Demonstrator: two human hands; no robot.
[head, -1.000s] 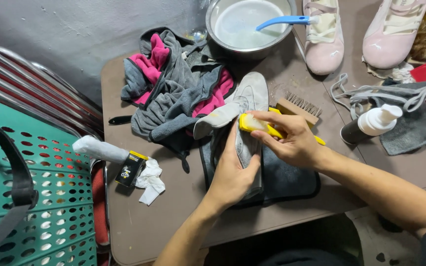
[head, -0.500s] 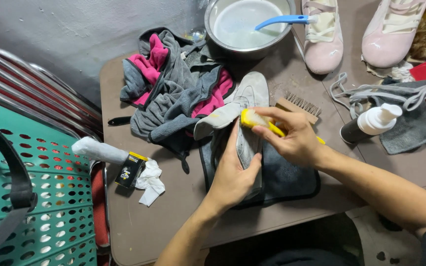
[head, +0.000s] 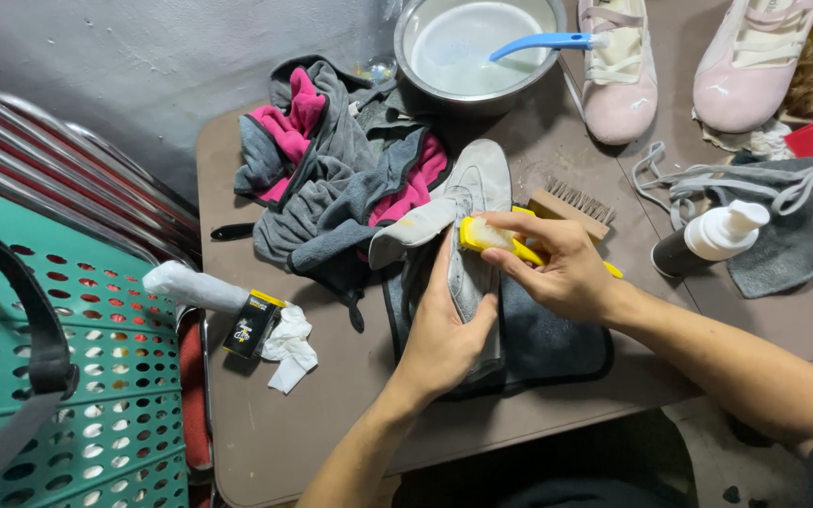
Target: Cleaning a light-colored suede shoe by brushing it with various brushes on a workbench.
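A pale grey shoe (head: 478, 193) lies toe-away on a dark cloth (head: 557, 343) in the middle of the brown table (head: 331, 423). My left hand (head: 444, 329) grips the shoe from its left side near the heel. My right hand (head: 557, 268) holds a small yellow brush (head: 487, 237) pressed against the shoe's side. The shoe's tongue (head: 411, 233) sticks out to the left.
A grey and pink cloth pile (head: 331, 179) lies at the back left. A metal bowl (head: 477, 47) holds water and a blue-handled brush (head: 543, 42). Two pink shoes (head: 618, 75) stand behind. A wooden brush (head: 571, 209), laces (head: 726, 179), a white-capped bottle (head: 712, 240), and a green basket (head: 77, 376) are around.
My right hand and the yellow brush have shifted slightly along the shoe's side. My left hand keeps its grip in the same place.
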